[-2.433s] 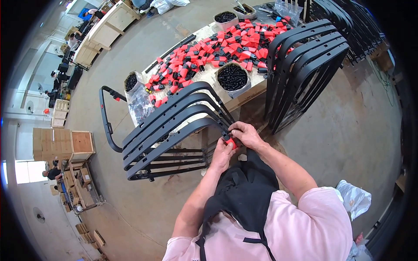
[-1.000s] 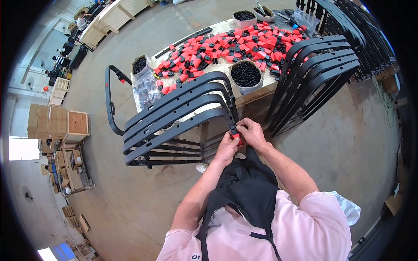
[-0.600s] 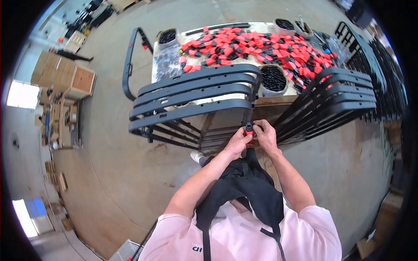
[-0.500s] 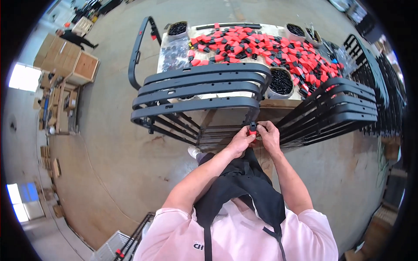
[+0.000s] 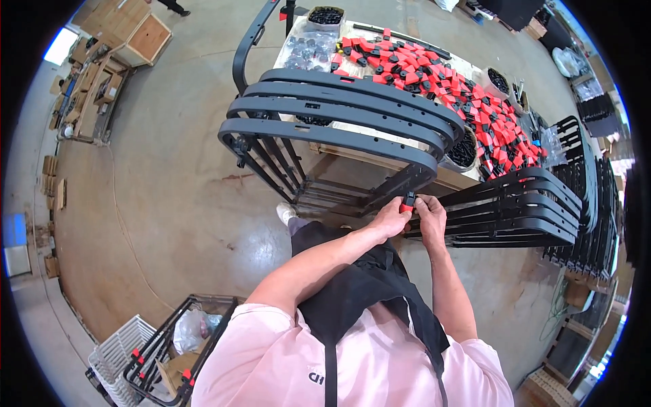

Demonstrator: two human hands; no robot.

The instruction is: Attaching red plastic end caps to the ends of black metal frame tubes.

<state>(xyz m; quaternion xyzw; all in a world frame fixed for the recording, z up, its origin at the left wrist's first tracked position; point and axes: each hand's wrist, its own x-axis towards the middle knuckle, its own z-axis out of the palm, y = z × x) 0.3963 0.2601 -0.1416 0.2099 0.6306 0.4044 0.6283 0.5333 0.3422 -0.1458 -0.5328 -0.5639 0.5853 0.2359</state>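
My left hand [image 5: 391, 218] is closed around a small red-and-black plastic fitting [image 5: 407, 203], its black end upward. Right beside it, my right hand [image 5: 432, 216] is pinched at the fitting's side; whatever its fingertips hold is too small to make out. Both hands are in front of my apron, close to the near end of a stack of black metal tube frames [image 5: 339, 139]. A wide heap of similar red-and-black fittings [image 5: 434, 78] covers the table beyond.
More black frames [image 5: 522, 203] lean at the right. Tubs of small black parts [image 5: 461, 152], [image 5: 327, 16] stand on the table [image 5: 349, 129]. A white plastic crate [image 5: 122, 356] and a black frame with bags stand behind me at the left. Cardboard boxes and shelving [image 5: 102, 91] line the far left.
My view has swung, so the table and frames appear turned, and the crate at lower left shows more. Both hands stay together at the fitting.
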